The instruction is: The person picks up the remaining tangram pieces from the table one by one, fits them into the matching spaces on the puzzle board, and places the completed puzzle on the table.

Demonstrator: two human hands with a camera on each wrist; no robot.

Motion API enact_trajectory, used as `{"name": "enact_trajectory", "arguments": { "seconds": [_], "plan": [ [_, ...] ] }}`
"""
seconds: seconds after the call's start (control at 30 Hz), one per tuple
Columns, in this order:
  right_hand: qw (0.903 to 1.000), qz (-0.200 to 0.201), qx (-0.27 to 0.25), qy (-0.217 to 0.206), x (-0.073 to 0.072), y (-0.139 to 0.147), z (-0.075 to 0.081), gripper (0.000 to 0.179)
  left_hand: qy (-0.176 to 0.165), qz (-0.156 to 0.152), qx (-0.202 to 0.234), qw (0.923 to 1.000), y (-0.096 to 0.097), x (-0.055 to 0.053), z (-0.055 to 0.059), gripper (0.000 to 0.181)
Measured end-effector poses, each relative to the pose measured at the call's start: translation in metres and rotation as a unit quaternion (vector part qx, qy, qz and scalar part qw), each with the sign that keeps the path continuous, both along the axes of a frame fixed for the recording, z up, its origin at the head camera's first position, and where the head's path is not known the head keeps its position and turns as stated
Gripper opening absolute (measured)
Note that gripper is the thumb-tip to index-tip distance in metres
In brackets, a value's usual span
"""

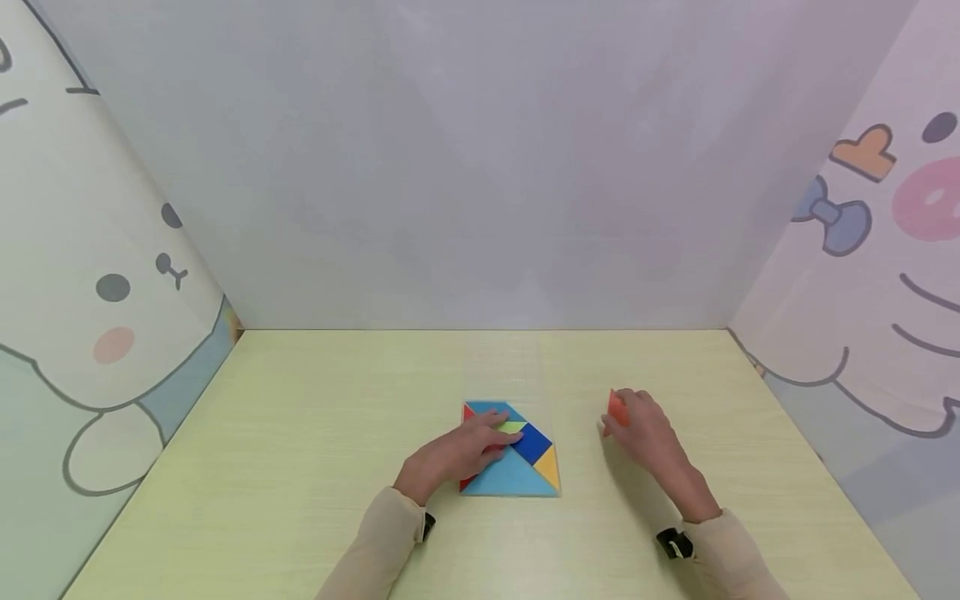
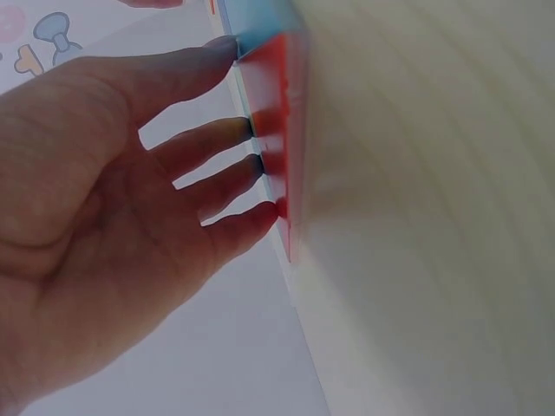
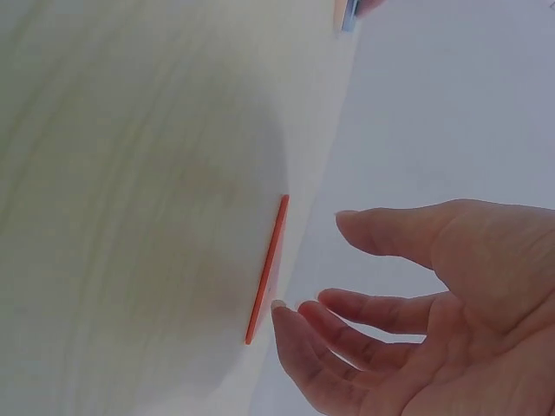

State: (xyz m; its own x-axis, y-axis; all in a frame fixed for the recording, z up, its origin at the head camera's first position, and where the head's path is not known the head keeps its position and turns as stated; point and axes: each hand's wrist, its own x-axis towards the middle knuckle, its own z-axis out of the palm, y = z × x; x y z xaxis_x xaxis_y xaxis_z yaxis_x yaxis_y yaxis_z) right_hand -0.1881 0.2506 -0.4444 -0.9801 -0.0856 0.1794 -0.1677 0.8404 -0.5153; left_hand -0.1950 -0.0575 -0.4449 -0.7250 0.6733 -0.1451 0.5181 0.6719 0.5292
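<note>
Colourful tangram pieces lie fitted together on the table, among them a large light blue triangle (image 1: 510,479), a dark blue square (image 1: 532,443) and a yellow triangle (image 1: 550,467). My left hand (image 1: 453,454) rests its fingertips on top of them, fingers spread. In the left wrist view, those fingertips touch the red piece (image 2: 273,130) near the edge. To the right, an orange-red flat piece (image 1: 617,408) lies on the table, partly hidden by my right hand (image 1: 651,433). The right wrist view shows this hand's fingers loosely bent at the orange-red piece (image 3: 267,273), thumb apart from it.
The pale wooden table (image 1: 337,400) runs back to a plain grey-white wall (image 1: 480,167). Side panels with cartoon animals (image 1: 112,250) flank it left and right. Dark bands (image 1: 675,543) sit at both wrists, below beige sleeves.
</note>
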Motion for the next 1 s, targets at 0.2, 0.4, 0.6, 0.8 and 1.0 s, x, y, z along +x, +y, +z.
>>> {"name": "enact_trajectory", "arguments": {
  "seconds": [0.2,0.4,0.6,0.8,1.0],
  "plan": [
    [0.9998,-0.011,0.015,-0.01,-0.0021,0.0041,-0.0022,0.036,-0.001,-0.001,0.004,1.0,0.0002,-0.0002,-0.0005,0.043],
    [0.9995,-0.017,0.026,-0.01,-0.0032,0.0048,-0.0034,0.038,-0.003,-0.001,0.007,1.0,0.0005,-0.0006,-0.0008,0.043],
    [0.9991,-0.02,0.031,-0.017,-0.0043,0.0051,-0.0034,0.042,0.002,-0.001,0.002,1.0,0.0004,-0.0011,-0.0016,0.043],
    [0.9989,-0.017,0.03,-0.031,-0.0052,0.0057,-0.0039,0.044,0.004,-0.002,-0.003,1.0,0.0006,-0.0016,-0.0022,0.043],
    [0.9988,-0.006,0.028,-0.039,-0.0087,0.0079,-0.006,0.043,0.006,-0.003,-0.005,1.0,0.0001,-0.0024,-0.0027,0.043]
  ]
}}
